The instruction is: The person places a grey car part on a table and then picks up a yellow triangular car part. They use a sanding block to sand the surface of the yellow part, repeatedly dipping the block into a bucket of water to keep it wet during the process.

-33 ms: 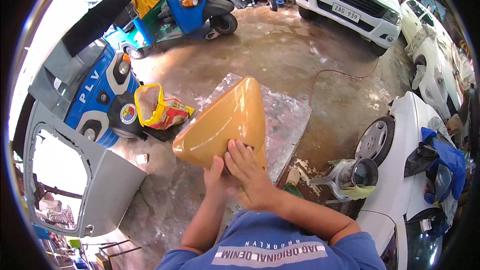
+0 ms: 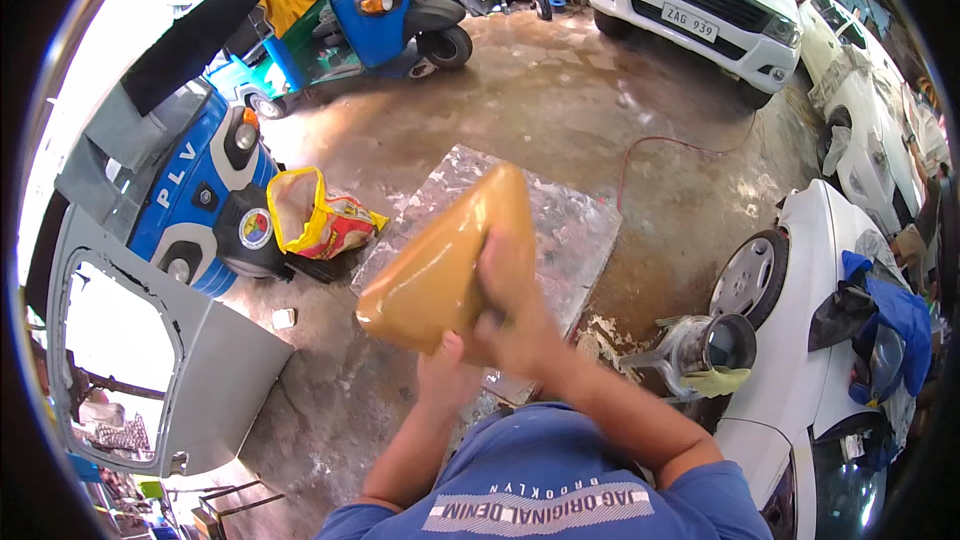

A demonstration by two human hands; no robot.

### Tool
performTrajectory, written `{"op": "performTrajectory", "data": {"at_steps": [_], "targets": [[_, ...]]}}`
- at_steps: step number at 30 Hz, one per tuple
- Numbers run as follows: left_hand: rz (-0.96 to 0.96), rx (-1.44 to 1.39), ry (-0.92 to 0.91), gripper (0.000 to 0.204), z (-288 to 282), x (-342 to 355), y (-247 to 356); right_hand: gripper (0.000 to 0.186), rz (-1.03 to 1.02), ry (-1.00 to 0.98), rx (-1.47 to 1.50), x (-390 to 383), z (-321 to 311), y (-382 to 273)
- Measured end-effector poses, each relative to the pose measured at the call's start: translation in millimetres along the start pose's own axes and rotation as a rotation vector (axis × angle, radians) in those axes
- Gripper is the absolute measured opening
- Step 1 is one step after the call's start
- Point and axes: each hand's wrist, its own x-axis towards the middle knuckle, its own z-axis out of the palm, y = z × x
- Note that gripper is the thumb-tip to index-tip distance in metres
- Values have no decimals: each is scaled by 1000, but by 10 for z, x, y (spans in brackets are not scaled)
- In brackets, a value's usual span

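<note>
A glossy tan, rounded triangular cover [image 2: 445, 265] is held up in front of me, tilted, its pointed end away from me. My left hand [image 2: 448, 372] grips its near lower edge, with the thumb showing against the rim. My right hand [image 2: 515, 315] lies over the cover's right side and is smeared by motion. Whether anything is under its fingers I cannot make out. Below the cover is a paint-stained flat board [image 2: 575, 240].
To the left stand a yellow-and-red bag [image 2: 300, 215], a grey door shell [image 2: 225, 370] and blue three-wheelers [image 2: 195, 180]. On the right are a white car body [image 2: 765, 420] and a metal canister [image 2: 690, 355]. A white pickup [image 2: 690, 10] and a thin red hose [image 2: 665, 140] lie beyond.
The cover has shifted slightly nearer and to the right. My right hand has slid farther up its right side, where its fingers lay flat lower down before. My left hand keeps its hold.
</note>
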Motion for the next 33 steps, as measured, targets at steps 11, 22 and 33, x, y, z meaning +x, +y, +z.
{"op": "performTrajectory", "data": {"at_steps": [11, 22, 33], "targets": [[-63, 65, 97, 56, -86, -124, -162, 66, -199, 50, -206, -111, -15, 163], [-276, 34, 202, 68, -333, -10, 153, 54, 205, 278, -188, 343, -1127, 514], [-488, -256, 53, 57, -389, 247, 285, 62, 630, 110, 197, -337, -464, 842]]}}
